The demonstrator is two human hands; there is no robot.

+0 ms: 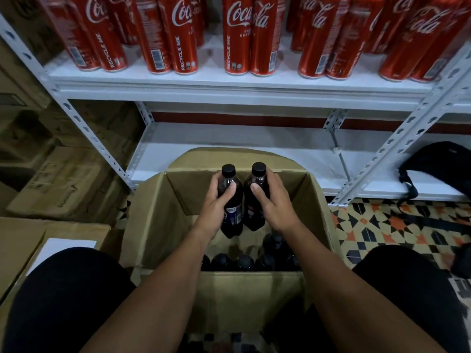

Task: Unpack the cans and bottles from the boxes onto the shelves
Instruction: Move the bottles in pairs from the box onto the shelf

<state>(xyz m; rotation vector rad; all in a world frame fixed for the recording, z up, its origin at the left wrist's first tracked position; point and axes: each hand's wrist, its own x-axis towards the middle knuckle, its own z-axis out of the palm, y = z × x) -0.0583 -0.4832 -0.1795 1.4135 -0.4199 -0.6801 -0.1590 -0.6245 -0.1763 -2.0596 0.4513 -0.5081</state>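
Left hand [216,200] wrapped round left bottle [231,200], right hand [274,200] round right bottle [256,197], both dark with black caps, upright, side by side over open cardboard box [158,212]. More black-capped bottles [244,262] down in box near front wall. Red Coca-Cola cans [237,34] lined up on upper shelf [229,84]. Black bag [438,166] sitting on lower shelf [254,151], right side. Patterned tile floor [382,225].

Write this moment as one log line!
left hand: holds dark plastic bottle | right hand: holds second dark bottle | over open cardboard box
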